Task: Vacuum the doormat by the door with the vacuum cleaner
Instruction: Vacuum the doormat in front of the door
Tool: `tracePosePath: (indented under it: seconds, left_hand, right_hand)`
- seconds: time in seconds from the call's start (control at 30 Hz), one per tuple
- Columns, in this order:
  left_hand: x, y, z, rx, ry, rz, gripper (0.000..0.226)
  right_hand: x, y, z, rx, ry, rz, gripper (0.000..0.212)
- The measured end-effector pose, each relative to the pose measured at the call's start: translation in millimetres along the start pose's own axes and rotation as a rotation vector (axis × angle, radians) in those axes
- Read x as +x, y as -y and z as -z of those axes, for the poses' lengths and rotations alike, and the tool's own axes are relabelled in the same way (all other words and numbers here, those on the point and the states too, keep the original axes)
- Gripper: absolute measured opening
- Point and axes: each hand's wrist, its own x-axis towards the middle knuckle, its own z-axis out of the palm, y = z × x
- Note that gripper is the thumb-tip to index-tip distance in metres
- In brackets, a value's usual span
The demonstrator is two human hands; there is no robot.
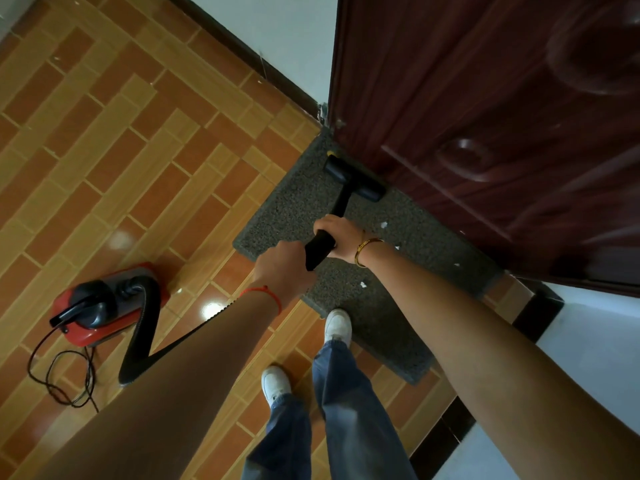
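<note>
A dark grey speckled doormat (294, 206) lies along the foot of the dark red door (485, 116). The black floor nozzle (353, 178) of the vacuum rests on the mat's far part, close against the door. Its black wand (341, 202) runs back to my hands. My right hand (341, 239) grips the wand higher up, my left hand (284, 268) grips its lower end. Several white scraps (383, 224) lie on the mat to the right of the wand. The red and black vacuum body (104, 303) stands on the tiles at left, its black hose (145, 327) passing under my left forearm.
A thin black power cord (59, 379) loops on the orange tiled floor (138, 150) beside the vacuum. My right white shoe (337, 327) stands on the mat's near edge, the left shoe (275, 382) on the tiles. White walls with dark skirting (242, 46) flank the door.
</note>
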Motion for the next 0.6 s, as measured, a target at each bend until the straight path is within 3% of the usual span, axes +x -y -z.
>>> tracePosePath:
  seconds: [0.23, 0.6]
  left_hand:
    - [11.3, -12.3, 7.4, -0.022, 0.004, 0.014, 0.007]
    - [-11.0, 13.3, -9.5, 0.019, -0.004, 0.011, 0.009]
  right_hand:
    - [3.9, -12.8, 16.5, -0.039, 0.022, 0.024, 0.014]
    - [-9.4, 17.9, -23.6, 0.04, -0.059, -0.025, 0.018]
